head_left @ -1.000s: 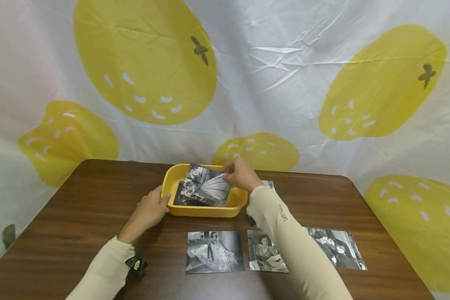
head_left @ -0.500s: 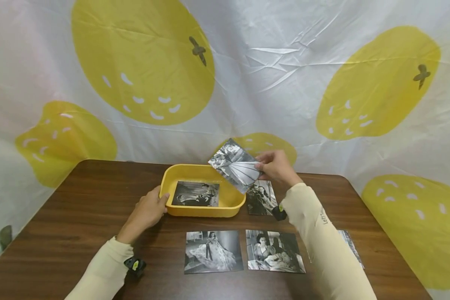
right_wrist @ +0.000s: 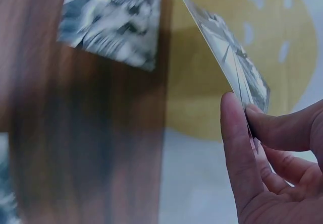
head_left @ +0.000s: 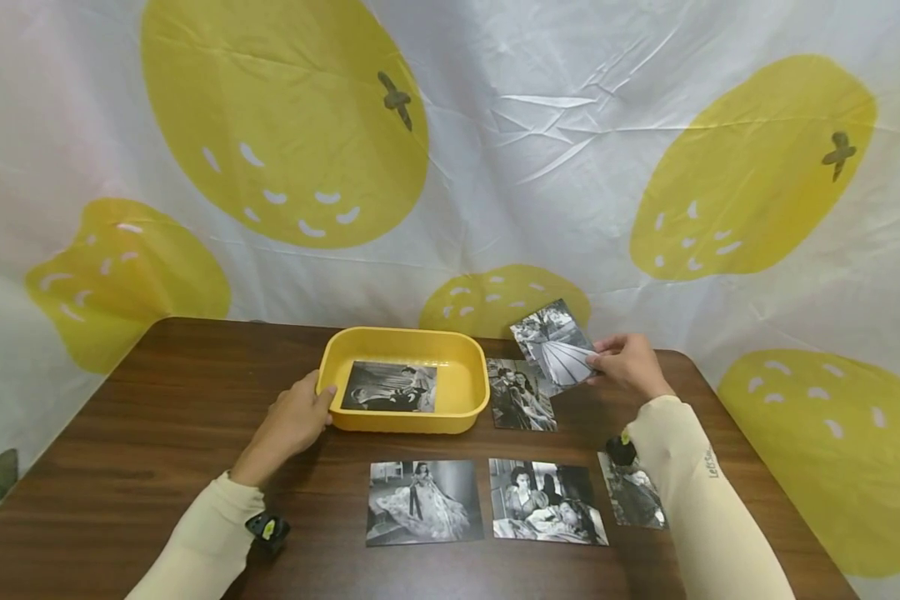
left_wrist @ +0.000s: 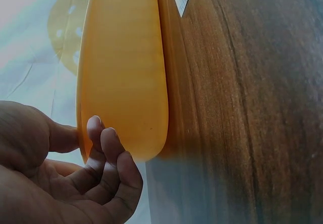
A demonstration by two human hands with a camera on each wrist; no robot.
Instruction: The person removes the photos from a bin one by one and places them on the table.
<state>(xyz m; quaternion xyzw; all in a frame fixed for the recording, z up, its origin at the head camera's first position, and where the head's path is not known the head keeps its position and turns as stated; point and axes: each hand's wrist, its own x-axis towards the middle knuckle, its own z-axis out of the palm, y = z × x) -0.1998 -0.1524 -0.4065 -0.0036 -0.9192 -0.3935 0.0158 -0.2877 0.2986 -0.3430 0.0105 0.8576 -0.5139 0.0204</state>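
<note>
My right hand (head_left: 630,367) pinches a black-and-white photo (head_left: 555,343) by its edge, thumb on the picture side, as the right wrist view also shows. The photo is raised and tilted, overlapping a second photo (head_left: 520,398) that lies on the table right of the tray. With thumb and fingers my left hand (head_left: 294,417) grips the left end of a yellow plastic tray (head_left: 461,408). In the left wrist view the thumb is at the rim of the tray (left_wrist: 123,72) and the fingers curl below it. One photo (head_left: 390,387) lies inside the tray.
In front of the tray a row of photos lies on the brown wooden table (head_left: 195,417): a gown photo (head_left: 423,502), a seated-figure photo (head_left: 547,502) and one photo (head_left: 633,492) partly hidden by my right sleeve. A lemon-print curtain (head_left: 487,167) hangs behind the table.
My right hand has lifted the photo out of the tray and carried it to the right, past the tray's right end. My left hand has kept its grip on the tray.
</note>
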